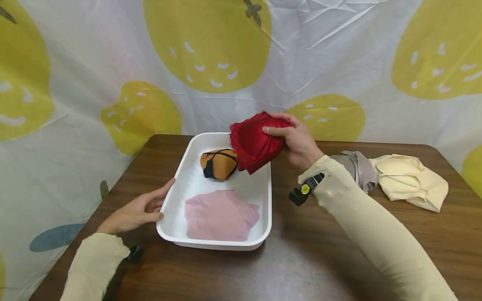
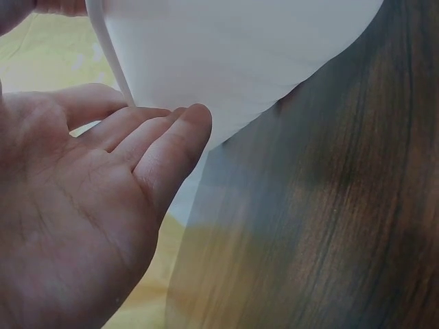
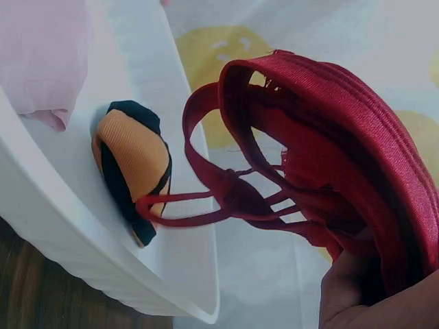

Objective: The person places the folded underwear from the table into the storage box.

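Note:
My right hand (image 1: 301, 144) grips a folded red satin bra (image 1: 257, 144) with lace edging, thumb on its front. The bra is over the back right rim of a white plastic tray (image 1: 268, 209); its thin straps dangle in the right wrist view. Along the tray's left side, my left hand (image 1: 132, 211) has its fingers against the outer wall (image 2: 240, 62). Inside the tray, an orange and black folded garment (image 3: 137, 157) with thin black straps lies at the back. A flat pale pink garment (image 1: 220, 215) covers part of the front.
To the right on the brown wooden table (image 1: 301, 267) lie a grey garment (image 1: 357, 169) and a cream garment (image 1: 412, 179), partly behind my right forearm. A white curtain with yellow lemon prints (image 1: 207, 46) hangs right behind the table's back edge.

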{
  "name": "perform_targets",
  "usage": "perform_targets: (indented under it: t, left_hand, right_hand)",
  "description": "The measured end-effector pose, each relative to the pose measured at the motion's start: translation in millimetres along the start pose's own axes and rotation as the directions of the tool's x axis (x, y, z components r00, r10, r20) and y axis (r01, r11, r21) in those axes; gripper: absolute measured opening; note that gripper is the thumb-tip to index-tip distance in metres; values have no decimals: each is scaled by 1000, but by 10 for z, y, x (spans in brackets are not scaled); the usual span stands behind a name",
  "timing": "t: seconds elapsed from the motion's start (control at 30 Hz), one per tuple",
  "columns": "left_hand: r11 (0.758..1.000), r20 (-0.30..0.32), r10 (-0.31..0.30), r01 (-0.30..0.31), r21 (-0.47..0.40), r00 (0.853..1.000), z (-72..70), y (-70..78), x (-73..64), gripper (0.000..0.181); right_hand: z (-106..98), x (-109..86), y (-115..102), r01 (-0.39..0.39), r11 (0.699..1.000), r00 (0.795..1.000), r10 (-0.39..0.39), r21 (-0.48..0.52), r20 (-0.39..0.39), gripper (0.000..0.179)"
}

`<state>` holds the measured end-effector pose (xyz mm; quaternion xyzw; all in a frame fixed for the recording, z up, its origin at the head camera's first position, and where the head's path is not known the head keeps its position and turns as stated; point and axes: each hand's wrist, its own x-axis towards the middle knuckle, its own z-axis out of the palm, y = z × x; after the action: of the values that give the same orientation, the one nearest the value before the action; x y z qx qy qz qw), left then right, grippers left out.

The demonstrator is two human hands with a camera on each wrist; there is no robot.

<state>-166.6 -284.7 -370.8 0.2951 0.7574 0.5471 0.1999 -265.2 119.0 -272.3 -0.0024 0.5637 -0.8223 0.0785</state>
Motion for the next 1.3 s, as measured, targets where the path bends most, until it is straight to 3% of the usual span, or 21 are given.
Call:
perform_targets:
  t: [0.2,0.37,0.73,1.03,1.3]
  left_hand:
    - [1000,12,12,-11,-13,1000,26,-6,9,86]
    - [1000,-2,8,-8,-14,1000,15,2,2,86]
    - [999,-27,-54,54,2,998,11,-24,9,89]
    - [1000,-7,18,-18,-14,1000,20,-14,11,87]
    - [999,4,33,-33,-38,999,35,23,20,88]
  right_hand:
    - [48,100,106,-50,998,997,47,-47,-61,38]
    - [142,189,179,-40,998,996,35,-55,-85,40]
    - [450,399,370,-89,992,984,74,-86,-162,53]
    - [676,479,563,-161,985,975,149,-66,-165,57]
    - [827,513,726,-222,975,962,220,4,-160,56]
